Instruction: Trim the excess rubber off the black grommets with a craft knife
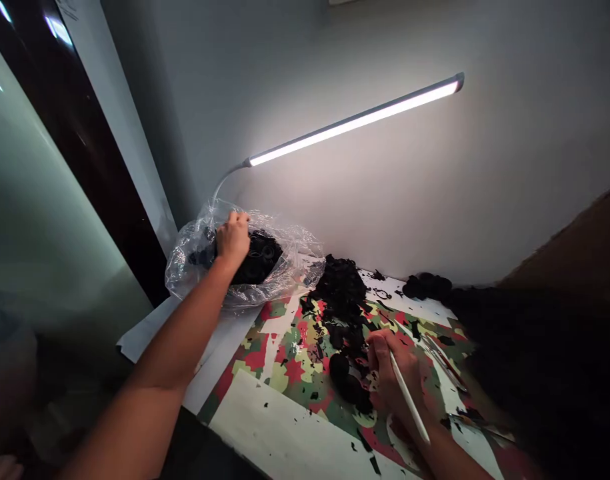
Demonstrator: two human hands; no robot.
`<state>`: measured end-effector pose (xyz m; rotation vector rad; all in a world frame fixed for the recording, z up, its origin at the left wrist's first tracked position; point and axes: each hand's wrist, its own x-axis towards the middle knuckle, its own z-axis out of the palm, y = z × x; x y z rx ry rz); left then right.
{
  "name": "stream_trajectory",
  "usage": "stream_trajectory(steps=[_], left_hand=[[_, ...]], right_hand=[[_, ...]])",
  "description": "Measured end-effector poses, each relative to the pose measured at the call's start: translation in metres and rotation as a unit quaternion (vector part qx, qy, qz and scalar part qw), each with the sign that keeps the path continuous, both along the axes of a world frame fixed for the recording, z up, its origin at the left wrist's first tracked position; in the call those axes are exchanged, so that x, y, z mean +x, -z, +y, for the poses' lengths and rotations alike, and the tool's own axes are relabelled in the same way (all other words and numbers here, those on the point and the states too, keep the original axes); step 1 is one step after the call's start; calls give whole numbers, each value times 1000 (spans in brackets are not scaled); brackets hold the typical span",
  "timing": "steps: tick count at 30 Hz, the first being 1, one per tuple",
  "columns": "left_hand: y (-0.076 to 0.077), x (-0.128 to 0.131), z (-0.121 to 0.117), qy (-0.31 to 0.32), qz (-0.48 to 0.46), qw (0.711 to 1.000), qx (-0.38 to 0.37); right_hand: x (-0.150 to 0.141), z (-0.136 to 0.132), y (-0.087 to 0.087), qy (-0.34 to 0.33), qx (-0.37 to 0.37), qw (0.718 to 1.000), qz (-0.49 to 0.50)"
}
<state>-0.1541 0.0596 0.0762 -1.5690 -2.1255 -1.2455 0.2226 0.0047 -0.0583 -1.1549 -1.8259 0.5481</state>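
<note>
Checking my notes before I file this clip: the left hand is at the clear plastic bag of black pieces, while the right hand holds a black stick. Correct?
Not quite: the head view shows that the stick is white, not black. The right hand does hold it, and the left hand is at the clear plastic bag of black pieces.

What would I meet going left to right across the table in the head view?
Bag → black pile → right hand → loose tools.

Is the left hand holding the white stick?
No, the right hand holds the white stick, while the left hand is at the clear bag.
</note>
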Motion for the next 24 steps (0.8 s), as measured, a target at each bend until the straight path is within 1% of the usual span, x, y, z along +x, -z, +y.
stream_trajectory(steps=[2,3,5,6,8,9,11,12,13,14,15,16,17,18,19,21,22,24], left_hand=[[1,-24,-1,-15,-7,1000,5],[1,-31,-2,-15,-9,1000,6],[-2,-37,-4,-5,-9,1000,6],[-5,-35,-5,4,-7,1000,9],[-10,-20,-5,34,-1,999,21],[-11,-7,-5,53,2,998,29],[-9,30,-8,119,7,992,36],[-5,52,-12,171,9,985,29],[1,75,-18,267,10,963,13],[10,98,-26,380,12,925,-15],[20,119,-36,483,17,875,-43],[31,137,-45,561,28,823,-81],[43,151,-54,613,43,780,-116],[55,161,-62,636,52,758,-136],[66,167,-67,644,50,749,-151],[82,167,-70,622,26,761,-181],[87,164,-70,608,10,770,-195],[92,156,-67,584,-21,779,-227]], right_hand=[[-1,2,-2,0,-12,1000,9],[-1,2,-2,-2,-15,1000,15],[-2,3,-4,-7,-21,999,28],[-3,4,-4,-7,-24,999,35],[-4,4,-5,-1,-34,998,47],[-4,4,-6,6,-41,998,54],[-5,4,-7,13,-60,995,81],[-5,5,-7,19,-72,992,100],[-4,6,-7,25,-82,989,118],[-4,7,-7,30,-88,987,133],[-2,8,-7,34,-94,984,149],[-1,9,-7,37,-99,980,166],[0,9,-8,39,-105,977,184],[1,9,-9,39,-111,973,201],[2,8,-11,37,-115,969,217],[1,5,-15,27,-115,963,240],[0,2,-18,17,-112,962,248],[-3,-3,-21,-8,-106,962,253]])
